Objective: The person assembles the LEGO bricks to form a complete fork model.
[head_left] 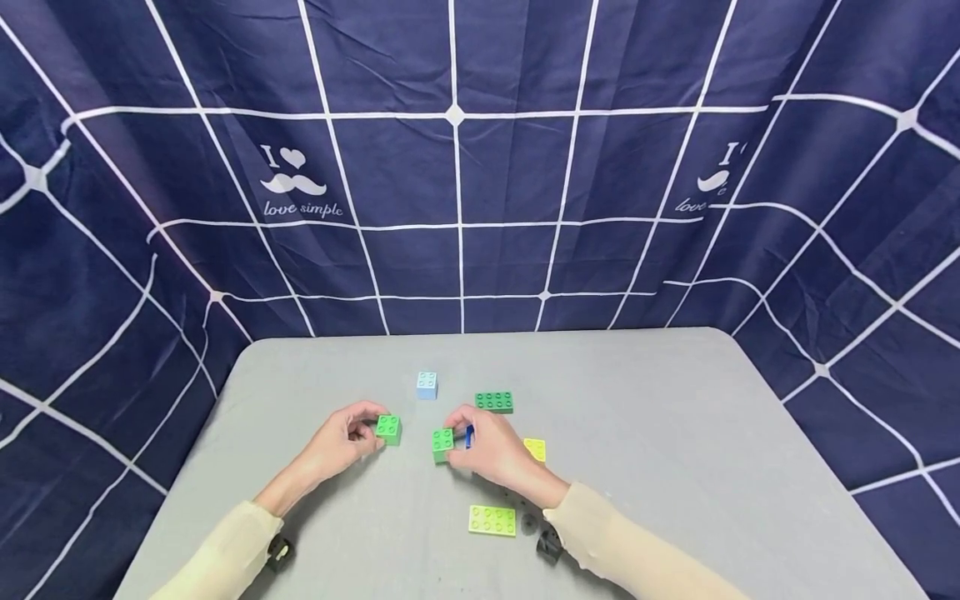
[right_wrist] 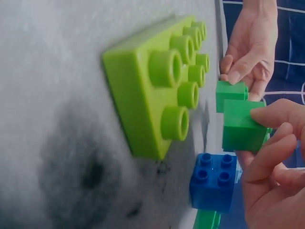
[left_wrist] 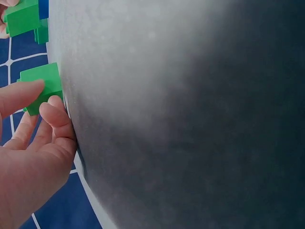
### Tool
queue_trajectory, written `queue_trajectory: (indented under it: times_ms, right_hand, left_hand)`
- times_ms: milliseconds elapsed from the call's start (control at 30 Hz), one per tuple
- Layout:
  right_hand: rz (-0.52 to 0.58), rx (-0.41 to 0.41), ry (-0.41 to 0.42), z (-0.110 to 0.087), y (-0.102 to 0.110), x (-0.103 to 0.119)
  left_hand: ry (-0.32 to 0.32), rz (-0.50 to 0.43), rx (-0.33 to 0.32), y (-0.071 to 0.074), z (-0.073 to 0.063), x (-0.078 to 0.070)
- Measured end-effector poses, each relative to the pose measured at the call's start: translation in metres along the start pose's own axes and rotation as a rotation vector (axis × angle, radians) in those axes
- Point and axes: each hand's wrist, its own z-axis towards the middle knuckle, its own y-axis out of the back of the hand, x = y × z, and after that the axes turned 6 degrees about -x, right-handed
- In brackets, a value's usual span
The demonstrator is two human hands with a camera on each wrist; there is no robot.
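Near the middle of the table (head_left: 360, 542), the left hand (head_left: 345, 440) pinches the left green block (head_left: 388, 430) between thumb and fingers, and the right hand (head_left: 491, 446) grips the right green block (head_left: 442, 447) likewise, with a gap between the two. Both grips are narrow; whether either block rests on the table or is lifted slightly, I cannot tell. Judged from how things lie, the work looks early: each hand has one block, the pair stand apart, and no joined pieces are visible. Not yet taken up, it seems, are the light blue block (head_left: 427, 385) beyond the hands, the dark green brick (head_left: 493, 402) beyond the right hand, the blue block (right_wrist: 213, 183) largely hidden by that hand in the head view, the yellow block (head_left: 535, 449) partly covered by it, and the lime brick (head_left: 492, 522) nearer the person. Grey and dull, the table has rounded far corners and dark spots (head_left: 528, 523) by the right wrist, stain or shadow. Dark blue curtain (head_left: 397, 167), white-gridded and printed with moustaches, encloses the back and both sides.
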Motion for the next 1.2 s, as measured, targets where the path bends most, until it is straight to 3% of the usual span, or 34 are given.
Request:
queue_trajectory:
  times_ms: [267, 467, 700, 1200]
  right_hand:
    - [0.153, -0.001, -0.014, -0.002, -0.001, 0.003]
    - [0.192, 0.0, -0.002, -0.001, 0.0, 0.008]
    - [0.256, -0.02, -0.009, -0.001, -0.003, 0.013]
    - [0.295, -0.057, -0.004, 0.005, -0.011, 0.025]
  left_hand:
    - [0.032, -0.028, -0.009, -0.002, 0.001, -0.001]
    - [0.046, -0.058, -0.002, -0.001, 0.0, -0.001]
    - [0.064, -0.027, 0.009, -0.001, -0.002, -0.003]
    - [0.04, -0.028, 0.025, 0.003, 0.001, 0.001]
